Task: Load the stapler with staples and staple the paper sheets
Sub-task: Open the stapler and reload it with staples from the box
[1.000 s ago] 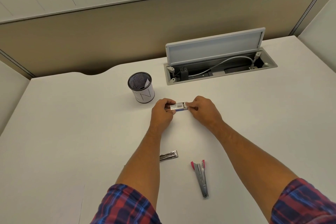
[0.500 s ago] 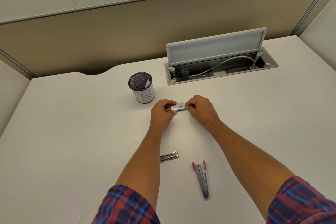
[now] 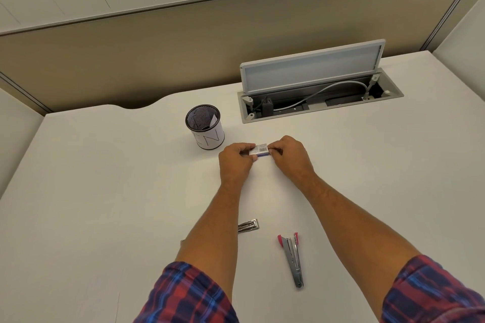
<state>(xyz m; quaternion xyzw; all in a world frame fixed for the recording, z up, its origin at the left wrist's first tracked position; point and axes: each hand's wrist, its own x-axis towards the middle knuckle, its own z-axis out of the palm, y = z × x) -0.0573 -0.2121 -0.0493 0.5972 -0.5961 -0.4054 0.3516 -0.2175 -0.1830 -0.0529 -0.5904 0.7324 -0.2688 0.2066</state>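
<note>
Left hand (image 3: 236, 162) and right hand (image 3: 288, 158) both pinch a small staple box (image 3: 260, 150), one at each end, held just over the worktop (image 3: 105, 191) about mid-depth; box looks shut, so probably being opened, can't confirm.

Near edge: stapler (image 3: 291, 259) lies flat between the forearms, pink end pointing away, nobody touching it. Just left of it, partly under the left forearm, a small metal piece (image 3: 249, 225); could be the stapler's magazine or a staple strip, can't tell.

Further back: mesh cup (image 3: 205, 127) just left of the hands. Open cable tray (image 3: 320, 97) near the far right corner.

Progress, my read: early. No staples out, stapler not loaded, nothing stapled. No paper sheets visible on the worktop, except maybe a scrap inside the cup. Left: open box, load, close, staple.
</note>
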